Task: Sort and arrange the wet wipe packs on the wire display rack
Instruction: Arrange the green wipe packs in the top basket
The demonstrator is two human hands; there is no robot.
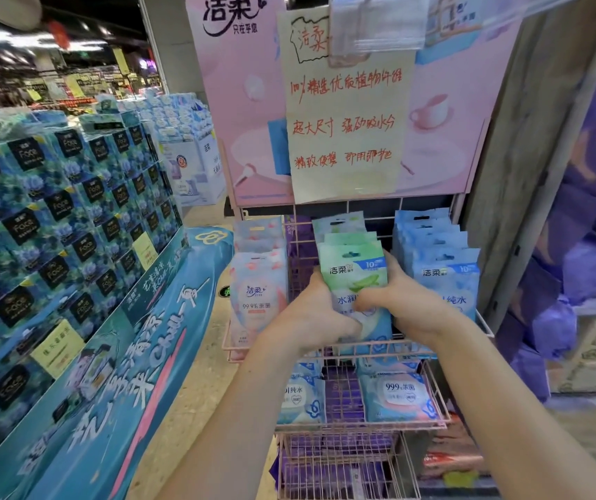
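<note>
1. Supermarket aisle, with blurred lit shelves far back and a tall stack of blue tissue boxes filling the left side.
2. Straight ahead is the pink wire rack, with a pink poster above it and a handwritten sign hung over the poster.
3. On the top tier are three rows of upright packs: pink packs on the left, green ones in the middle, blue packs on the right.
4. Both hands are on the front green pack, in the middle row of the top tier.
5. The left hand grips its left edge, thumb across the lower front, fingers tucked behind.
6. The right hand grips its right edge, thumb on the front, fingers curled round the back, just beside the blue packs.
7. The green pack stands upright, with more green ones lined up behind it.
8. On the tier below, nearer, two lower packs in blue and white lean back, with a gap between them.
</note>
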